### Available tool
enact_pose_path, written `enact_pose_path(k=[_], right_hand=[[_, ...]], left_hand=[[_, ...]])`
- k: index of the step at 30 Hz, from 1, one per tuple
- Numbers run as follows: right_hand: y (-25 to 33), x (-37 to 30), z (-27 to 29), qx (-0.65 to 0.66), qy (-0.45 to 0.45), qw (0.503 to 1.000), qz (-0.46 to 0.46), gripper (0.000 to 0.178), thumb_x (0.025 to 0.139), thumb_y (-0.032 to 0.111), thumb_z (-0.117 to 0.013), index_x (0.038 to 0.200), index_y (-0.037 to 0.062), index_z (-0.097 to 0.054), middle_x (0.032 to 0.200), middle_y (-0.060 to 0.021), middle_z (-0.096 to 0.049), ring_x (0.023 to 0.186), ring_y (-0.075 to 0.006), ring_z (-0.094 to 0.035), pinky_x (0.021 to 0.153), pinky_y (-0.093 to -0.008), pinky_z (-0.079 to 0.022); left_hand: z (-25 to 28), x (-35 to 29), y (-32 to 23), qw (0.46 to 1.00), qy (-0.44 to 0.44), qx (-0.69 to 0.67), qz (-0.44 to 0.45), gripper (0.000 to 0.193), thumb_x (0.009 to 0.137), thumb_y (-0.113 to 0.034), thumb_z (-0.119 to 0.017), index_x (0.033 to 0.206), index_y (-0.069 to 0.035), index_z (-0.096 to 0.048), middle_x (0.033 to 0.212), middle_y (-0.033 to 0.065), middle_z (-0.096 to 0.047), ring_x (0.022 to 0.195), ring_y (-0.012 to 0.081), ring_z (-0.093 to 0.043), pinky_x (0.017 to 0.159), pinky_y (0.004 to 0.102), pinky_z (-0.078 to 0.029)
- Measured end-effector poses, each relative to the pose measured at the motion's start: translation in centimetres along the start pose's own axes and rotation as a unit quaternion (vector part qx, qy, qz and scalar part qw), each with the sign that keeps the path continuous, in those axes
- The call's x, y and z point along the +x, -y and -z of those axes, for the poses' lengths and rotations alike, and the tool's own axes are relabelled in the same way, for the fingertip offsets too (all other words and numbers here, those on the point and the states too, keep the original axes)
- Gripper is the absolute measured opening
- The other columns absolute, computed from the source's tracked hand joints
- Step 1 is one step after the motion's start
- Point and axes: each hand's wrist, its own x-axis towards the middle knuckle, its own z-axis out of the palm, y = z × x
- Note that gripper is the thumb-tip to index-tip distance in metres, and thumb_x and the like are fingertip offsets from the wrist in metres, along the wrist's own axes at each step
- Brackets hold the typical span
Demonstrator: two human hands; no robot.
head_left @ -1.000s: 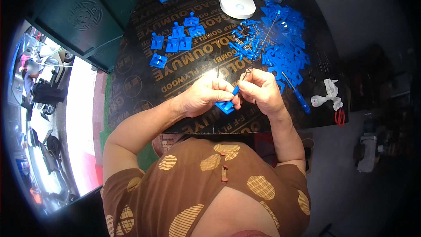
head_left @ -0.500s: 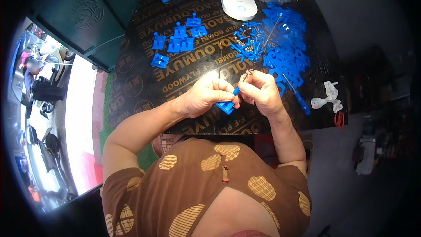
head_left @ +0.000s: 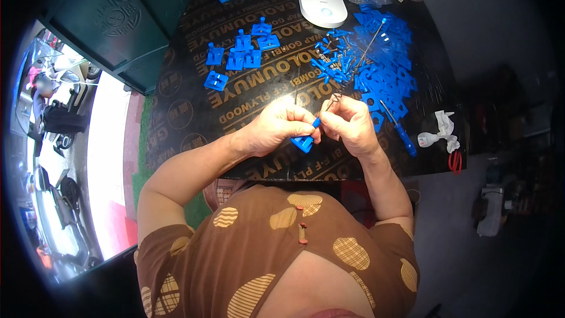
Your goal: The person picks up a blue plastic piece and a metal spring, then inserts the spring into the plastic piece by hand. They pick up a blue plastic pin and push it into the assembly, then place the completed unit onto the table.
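Near the front edge of the black patterned worktop, the left hand has its grip closed on a blue plastic square-based piece; its peg slants rightward to the adjacent right hand, pinching a thin, dark, bent wire.

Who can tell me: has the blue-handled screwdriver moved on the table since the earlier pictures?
No. Judged against the table, the blue-handled screwdriver keeps its place and angle; both shift slightly together in the picture.
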Motion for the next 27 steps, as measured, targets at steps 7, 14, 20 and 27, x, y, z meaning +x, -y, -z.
enact_pose_path(k=[7, 14, 20, 27], right_hand=[[-0.38, -0.02, 0.07, 0.017, 0.013, 1.000, 0.006, 0.009, 0.087, 0.007, -0.061, 0.080, 0.0024, -0.060, 0.069, 0.0000, -0.060, 0.057, -0.0022, -0.051, 0.048, -0.0162, -0.037], [-0.33, -0.04, 0.01, 0.014, 0.015, 1.000, 0.006, 0.008, 0.087, 0.006, -0.061, 0.080, 0.0025, -0.060, 0.070, 0.0001, -0.060, 0.059, -0.0023, -0.052, 0.049, -0.0164, -0.037], [-0.40, 0.08, 0.11, -0.009, 0.023, 0.999, 0.035, 0.006, 0.086, 0.005, -0.062, 0.082, 0.0008, -0.061, 0.072, -0.0023, -0.062, 0.062, -0.0058, -0.057, 0.056, -0.0192, -0.045], [-0.08, -0.43, 0.23, -0.037, 0.026, 0.998, 0.052, 0.006, 0.085, 0.003, -0.064, 0.084, -0.0019, -0.061, 0.077, -0.0060, -0.066, 0.068, -0.0092, -0.062, 0.064, -0.0222, -0.051]], left_hand=[[0.26, -0.22, -0.10, 0.999, 0.000, 0.035, 0.003, 0.016, 0.087, -0.014, -0.064, 0.091, 0.001, -0.068, 0.088, 0.0075, -0.067, 0.082, 0.0116, -0.059, 0.077, 0.0252, -0.046], [0.28, -0.29, -0.16, 0.999, -0.001, 0.044, -0.001, 0.017, 0.088, -0.014, -0.063, 0.091, 0.001, -0.067, 0.089, 0.0070, -0.067, 0.082, 0.0116, -0.059, 0.077, 0.0254, -0.047], [0.26, -0.12, 0.02, 0.998, -0.010, 0.068, -0.010, 0.012, 0.088, -0.010, -0.059, 0.088, 0.000, -0.065, 0.084, 0.0044, -0.067, 0.077, 0.0079, -0.059, 0.071, 0.0235, -0.047], [0.12, 0.35, -0.17, 0.987, 0.010, 0.145, -0.070, 0.010, 0.089, -0.010, -0.058, 0.085, -0.002, -0.062, 0.084, 0.0021, -0.062, 0.072, 0.0070, -0.054, 0.065, 0.0231, -0.044]])
